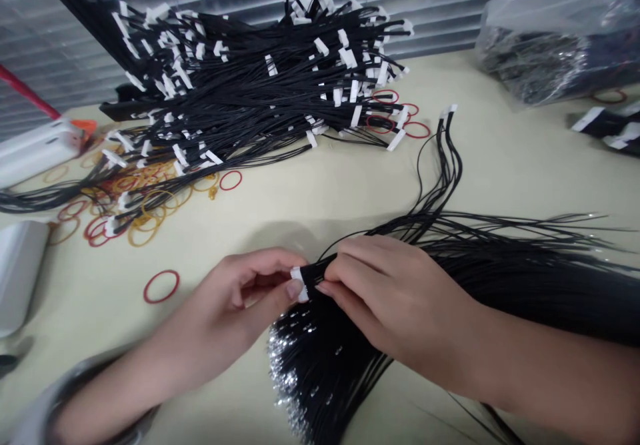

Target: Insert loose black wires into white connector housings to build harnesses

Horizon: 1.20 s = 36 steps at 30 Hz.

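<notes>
Between the thumb and fingers of my left hand [250,298] is a small white connector [299,284]. Black wires run out of its right side. My right hand [385,285] pinches one or more of these wires close to the connector; its fingertips partly hide them. Below both hands lies a thick bundle of black wires [345,372], with shiny metal terminals [287,378] fanned out at its left end. The bundle stretches away to the right under my right forearm. Past my right hand, a few wires end in another white connector [449,109].
At the back lies a large pile of black cables with white connectors [260,78]. Red and yellow rubber bands [150,215] are scattered left, and a single red band [161,286] lies near my left forearm. A clear plastic bag [555,45] stands back right. White cases [23,272] sit at left.
</notes>
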Available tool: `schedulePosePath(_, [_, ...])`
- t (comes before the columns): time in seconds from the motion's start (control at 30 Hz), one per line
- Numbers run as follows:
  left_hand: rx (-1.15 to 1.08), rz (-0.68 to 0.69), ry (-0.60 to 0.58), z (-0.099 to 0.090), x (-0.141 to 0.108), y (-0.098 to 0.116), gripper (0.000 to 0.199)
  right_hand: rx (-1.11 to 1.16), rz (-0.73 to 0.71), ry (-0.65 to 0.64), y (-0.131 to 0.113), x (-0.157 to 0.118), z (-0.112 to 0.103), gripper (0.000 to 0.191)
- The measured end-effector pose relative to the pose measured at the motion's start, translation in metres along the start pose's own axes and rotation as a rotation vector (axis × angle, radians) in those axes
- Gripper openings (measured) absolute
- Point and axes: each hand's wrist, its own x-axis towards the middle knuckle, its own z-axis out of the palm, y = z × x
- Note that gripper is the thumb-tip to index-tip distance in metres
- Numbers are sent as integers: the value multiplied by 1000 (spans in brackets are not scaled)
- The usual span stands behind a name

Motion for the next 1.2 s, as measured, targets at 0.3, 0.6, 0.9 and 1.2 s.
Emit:
schedulePosePath(0.3, [-59, 0, 90, 11, 0, -2, 17, -77, -32, 25, -2, -1, 5, 20])
schedulePosePath(0.6, [131, 81, 64, 11, -6, 6, 14, -40, -33, 47, -5, 1, 3, 26])
schedulePosePath(0.9, [180, 95, 105, 5, -4, 5, 17, -26, 63, -44, -5, 3, -6, 19])
schedulePosePath(1.2, [308, 155, 134, 7, -5, 5, 18, 111, 273, -113, -10, 7, -12, 10])
